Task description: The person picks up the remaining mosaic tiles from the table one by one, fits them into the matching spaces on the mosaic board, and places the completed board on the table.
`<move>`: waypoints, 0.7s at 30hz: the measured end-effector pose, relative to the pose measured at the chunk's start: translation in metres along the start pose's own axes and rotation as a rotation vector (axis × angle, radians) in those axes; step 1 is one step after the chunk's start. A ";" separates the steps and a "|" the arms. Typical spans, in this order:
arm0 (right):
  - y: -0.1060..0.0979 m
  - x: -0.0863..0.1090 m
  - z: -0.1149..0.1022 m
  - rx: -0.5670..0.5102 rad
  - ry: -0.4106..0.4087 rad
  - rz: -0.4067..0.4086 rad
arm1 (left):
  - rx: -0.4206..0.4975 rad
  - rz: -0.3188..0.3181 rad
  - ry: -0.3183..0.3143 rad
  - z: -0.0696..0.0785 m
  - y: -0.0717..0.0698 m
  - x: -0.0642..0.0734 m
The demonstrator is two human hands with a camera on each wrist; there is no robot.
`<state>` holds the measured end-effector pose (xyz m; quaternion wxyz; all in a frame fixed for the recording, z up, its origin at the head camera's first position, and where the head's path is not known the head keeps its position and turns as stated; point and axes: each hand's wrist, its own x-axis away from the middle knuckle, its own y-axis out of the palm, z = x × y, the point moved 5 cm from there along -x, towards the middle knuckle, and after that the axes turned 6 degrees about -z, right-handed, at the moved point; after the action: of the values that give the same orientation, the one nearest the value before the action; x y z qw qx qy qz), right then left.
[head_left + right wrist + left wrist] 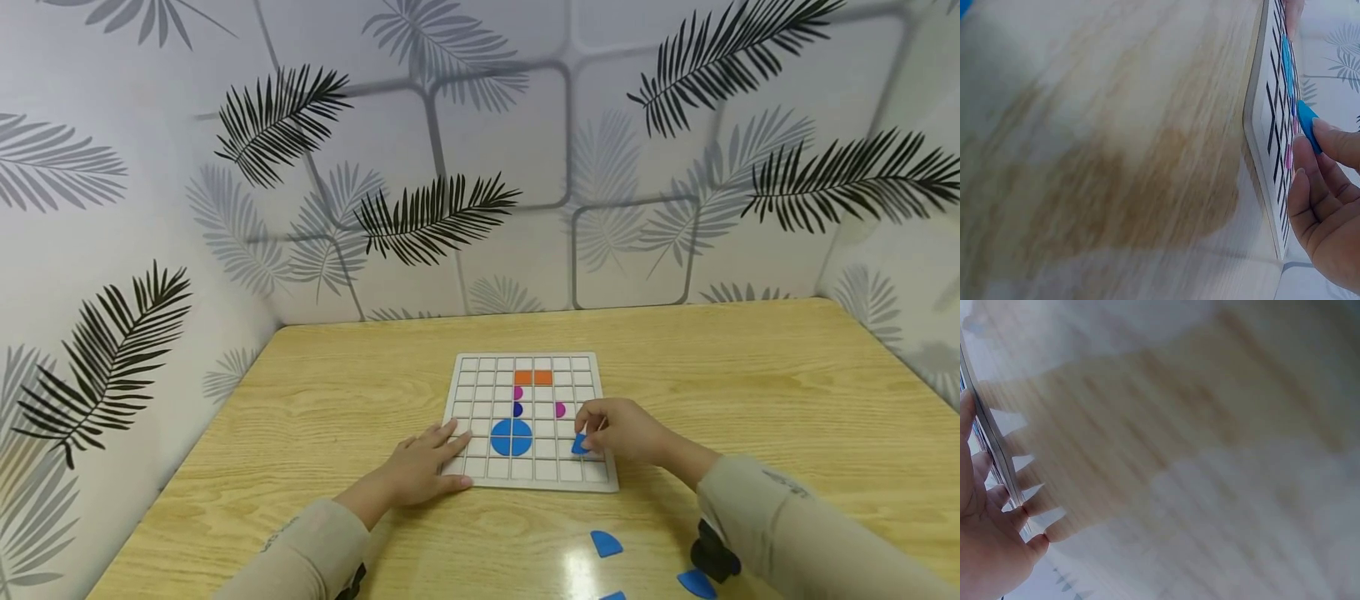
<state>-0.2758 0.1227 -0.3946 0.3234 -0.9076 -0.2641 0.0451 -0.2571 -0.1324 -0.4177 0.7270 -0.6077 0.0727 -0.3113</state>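
Note:
A white grid board [480, 468] lies on the wooden table. My left hand [420, 468] rests with spread fingers at its lower left edge, fingertips over the outer cells. Over the right side of the board, my right hand [626, 432] pinches a blue quarter-circle piece [1307, 122] between thumb and fingers. Blue quarter pieces form a full circle [501, 429] near the board's middle. Above it sit a dark blue half circle [517, 409], a magenta half circle [518, 392] and two orange squares [523, 377]. Another magenta half circle [560, 410] lies farther right.
Loose blue pieces lie on the table in front: a quarter circle [606, 543], another one [697, 583] by the right wrist's black strap [712, 554], and one [613, 596] cut off by the frame's bottom. A leaf-patterned wall [510, 275] stands behind the table [337, 383].

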 end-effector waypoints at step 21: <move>0.010 -0.021 0.001 0.116 0.039 -0.026 | 0.015 -0.016 -0.012 0.001 -0.002 0.000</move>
<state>-0.2897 0.1058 -0.4036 0.3811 -0.8846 -0.2663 0.0382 -0.2569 -0.1315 -0.4155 0.7296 -0.6044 0.0612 -0.3140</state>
